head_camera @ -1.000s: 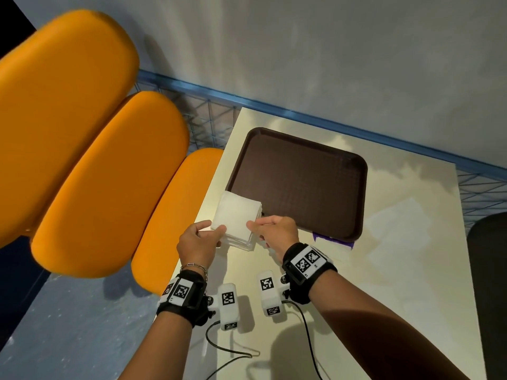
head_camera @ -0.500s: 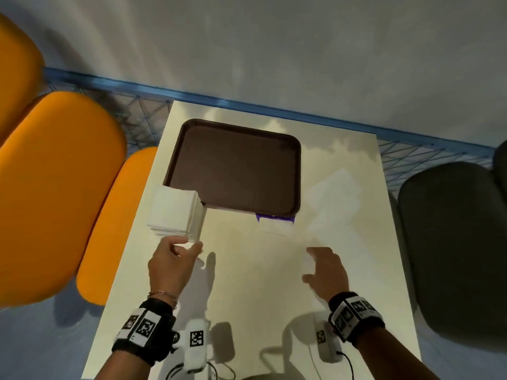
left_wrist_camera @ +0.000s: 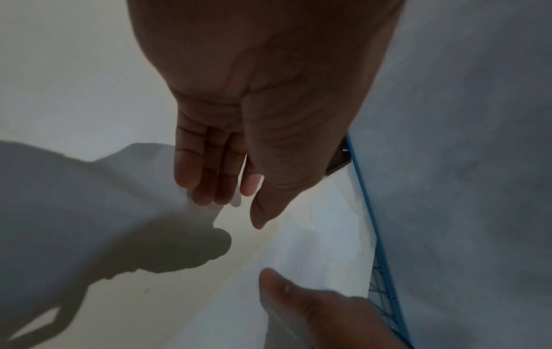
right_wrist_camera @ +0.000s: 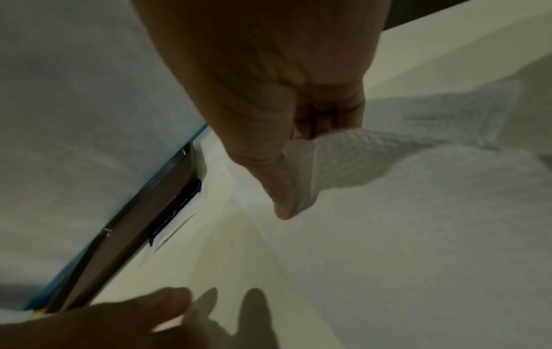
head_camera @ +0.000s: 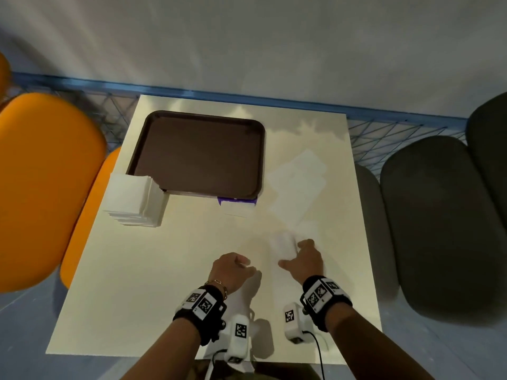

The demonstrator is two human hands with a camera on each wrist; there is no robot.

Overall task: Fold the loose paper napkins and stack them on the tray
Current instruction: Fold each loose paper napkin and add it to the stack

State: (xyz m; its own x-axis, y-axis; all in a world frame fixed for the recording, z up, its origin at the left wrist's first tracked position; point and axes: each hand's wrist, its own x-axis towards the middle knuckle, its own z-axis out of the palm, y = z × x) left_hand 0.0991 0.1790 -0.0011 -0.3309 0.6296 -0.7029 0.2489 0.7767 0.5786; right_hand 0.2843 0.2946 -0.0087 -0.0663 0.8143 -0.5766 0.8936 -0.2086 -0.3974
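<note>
Loose white paper napkins [head_camera: 297,185]: motion-blurred, edges and count unclear.
Purple-edged item [head_camera: 237,201]: partly hidden under dark brown plastic tray [head_camera: 197,119].
Orange cushioned seat [head_camera: 41,187]: cut off left.

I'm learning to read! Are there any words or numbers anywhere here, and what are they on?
No readable words or numbers.
Wristbands: black-and-white square code patterns, not letters.
White camera blocks: the same code squares.
Purple label by the tray: too blurred to read.
Napkins: plain white.
</note>
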